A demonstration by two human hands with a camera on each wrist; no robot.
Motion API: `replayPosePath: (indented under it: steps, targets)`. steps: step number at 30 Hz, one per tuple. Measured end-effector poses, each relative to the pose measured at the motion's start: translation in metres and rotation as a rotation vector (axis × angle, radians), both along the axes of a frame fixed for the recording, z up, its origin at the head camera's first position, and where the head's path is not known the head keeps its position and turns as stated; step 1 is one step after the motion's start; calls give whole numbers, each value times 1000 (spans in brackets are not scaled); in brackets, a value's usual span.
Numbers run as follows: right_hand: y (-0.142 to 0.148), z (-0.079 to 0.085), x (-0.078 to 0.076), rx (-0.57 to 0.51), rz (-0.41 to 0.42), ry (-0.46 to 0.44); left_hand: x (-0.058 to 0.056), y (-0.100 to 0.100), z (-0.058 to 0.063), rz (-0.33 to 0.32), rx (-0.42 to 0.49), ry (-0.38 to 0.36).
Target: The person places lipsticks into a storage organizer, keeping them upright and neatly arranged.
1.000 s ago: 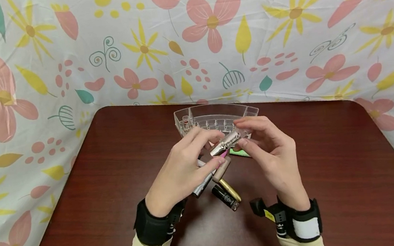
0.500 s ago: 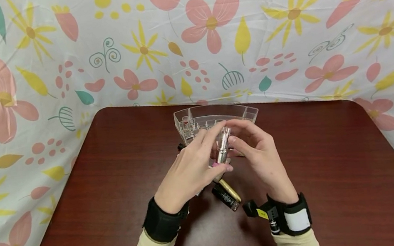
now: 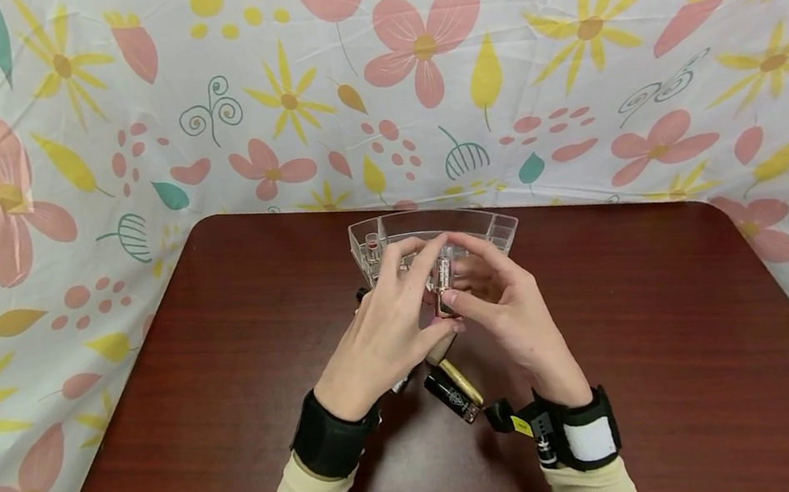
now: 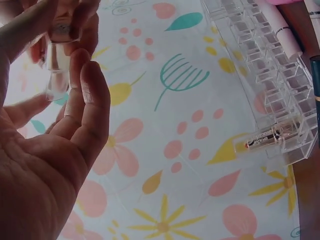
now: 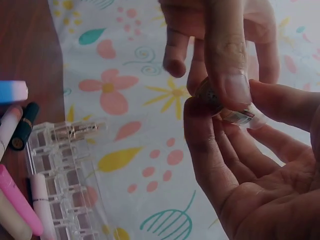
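Observation:
A lipstick tube (image 3: pixel 444 277) with a clear cap and a shiny metallic base stands nearly upright between both hands, over the table's middle. My left hand (image 3: pixel 384 336) grips it from the left, its fingers reaching toward the top. From the right, my right hand (image 3: pixel 512 305) holds it, with the thumb pressed near the base. In the right wrist view, fingers of both hands overlap around the lipstick (image 5: pixel 240 117) and hide much of it. The left wrist view shows the clear end of the lipstick (image 4: pixel 57 75) beside the curled left fingers.
Behind the hands stands a clear acrylic organizer (image 3: pixel 429 220) with small slots; one lipstick (image 4: pixel 270 137) sits in an end slot. A black tube (image 3: pixel 451 395) and a gold tube (image 3: pixel 462 381) lie in front. More tubes, including a pink one (image 5: pixel 20 200), lie near the organizer.
The lipstick has turned from a slanted, nearly flat pose to nearly upright. Both hands have drawn closer together, the right one moving left. The tubes on the table have stayed put.

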State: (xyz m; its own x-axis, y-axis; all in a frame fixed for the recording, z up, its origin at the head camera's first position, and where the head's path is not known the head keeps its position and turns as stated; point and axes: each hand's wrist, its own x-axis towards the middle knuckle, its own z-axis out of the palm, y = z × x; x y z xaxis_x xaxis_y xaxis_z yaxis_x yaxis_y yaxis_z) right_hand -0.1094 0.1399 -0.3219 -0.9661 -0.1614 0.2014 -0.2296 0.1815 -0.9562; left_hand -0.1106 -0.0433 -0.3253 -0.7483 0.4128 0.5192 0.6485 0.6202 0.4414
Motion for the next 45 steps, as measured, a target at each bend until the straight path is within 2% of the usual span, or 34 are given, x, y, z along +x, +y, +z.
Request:
replayPosePath:
  steps: [7, 12, 22, 40, 42, 45]
  targets:
    - [0, -5, -5, 7, 34, 5, -4, -1, -3, -1, -14, 13]
    - [-1, -7, -6, 5, 33, 2, -7, 0, -6, 5, -21, -5]
    - [-1, -11, -8, 11, 33, -11, -8, 1, -9, 28, -43, 11]
    - [-7, -22, -15, 45, -24, -6, -11, 3, -18, 26, -104, -10]
    - [-8, -25, -17, 48, -31, 6, -13, 2, -19, 27, -113, -20]
    - [-12, -34, -23, 61, -38, 9, -20, -8, -23, 30, -96, -83]
